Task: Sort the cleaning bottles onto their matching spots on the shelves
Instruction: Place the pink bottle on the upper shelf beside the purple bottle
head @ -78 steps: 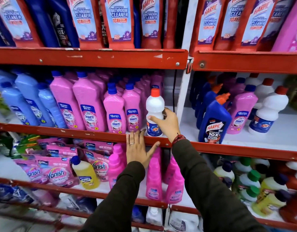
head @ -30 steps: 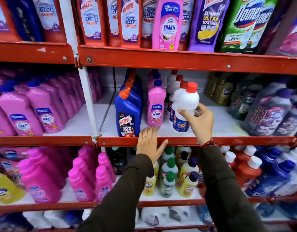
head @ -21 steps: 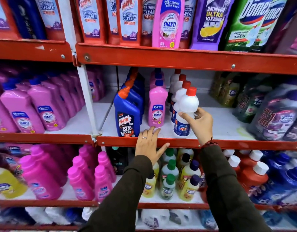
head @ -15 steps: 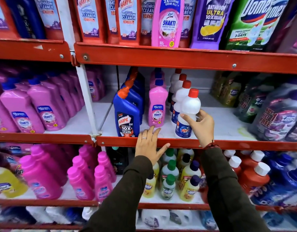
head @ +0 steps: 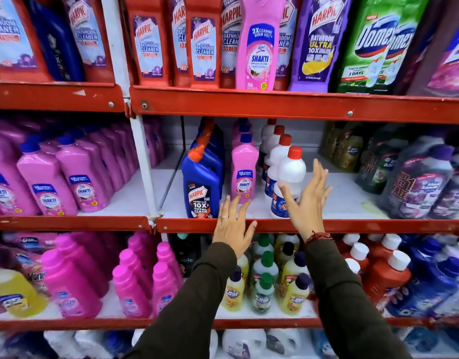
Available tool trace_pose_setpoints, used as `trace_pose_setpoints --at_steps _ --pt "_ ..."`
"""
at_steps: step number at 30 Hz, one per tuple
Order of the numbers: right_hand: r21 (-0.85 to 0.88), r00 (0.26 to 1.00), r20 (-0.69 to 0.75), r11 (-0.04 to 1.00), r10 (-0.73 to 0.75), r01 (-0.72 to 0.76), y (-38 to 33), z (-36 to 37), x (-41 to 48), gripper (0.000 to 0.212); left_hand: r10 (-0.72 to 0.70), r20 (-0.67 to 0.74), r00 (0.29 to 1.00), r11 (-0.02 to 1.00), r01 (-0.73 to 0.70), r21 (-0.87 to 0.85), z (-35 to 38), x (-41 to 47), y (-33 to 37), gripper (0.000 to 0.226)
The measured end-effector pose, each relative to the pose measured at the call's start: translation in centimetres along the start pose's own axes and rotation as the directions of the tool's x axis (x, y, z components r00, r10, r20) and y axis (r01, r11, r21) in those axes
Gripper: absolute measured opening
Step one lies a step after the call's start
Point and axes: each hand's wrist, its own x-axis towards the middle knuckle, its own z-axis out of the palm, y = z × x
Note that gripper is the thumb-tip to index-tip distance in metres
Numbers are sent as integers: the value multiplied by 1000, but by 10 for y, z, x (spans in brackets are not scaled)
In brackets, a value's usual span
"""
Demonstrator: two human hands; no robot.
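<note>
At the shelf edge the right hand is spread open beside the white bottle, gripping nothing; the bottle stands at the front of its red-capped row. Left hand lies flat and empty on the red rail. Danger: a stray finger brushes that bottle and it tips off!

My red-edged middle shelf carries a white red-capped bottle fronting its row, beside pink and blue bottles.
</note>
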Motion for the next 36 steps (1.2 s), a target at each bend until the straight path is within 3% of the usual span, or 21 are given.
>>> trace_pose_setpoints --at_steps 5,13,17,21,29,36 --pt "-171 975 -53 964 -214 202 -39 -5 -5 78 38 -222 974 997 -52 -56 -34 2 12 61" --pt "-178 919 -139 923 -368 342 -116 -21 30 75 129 -531 837 992 -101 81 -127 47 -1 61" --pt "-112 908 -211 932 -362 345 -159 -33 65 69 179 -636 750 982 -95 165 -175 72 -19 63" --pt "51 926 -166 935 -339 351 -195 -43 105 63 178 -671 720 978 -52 203 -206 92 -38 68" --pt "296 969 38 929 -243 221 -220 -43 144 36 145 -626 766 977 -9 215 -217 108 -55 74" --pt "405 973 -10 889 -230 214 -221 -50 149 53 150 -632 760 972 4 235 -216 110 -57 77"
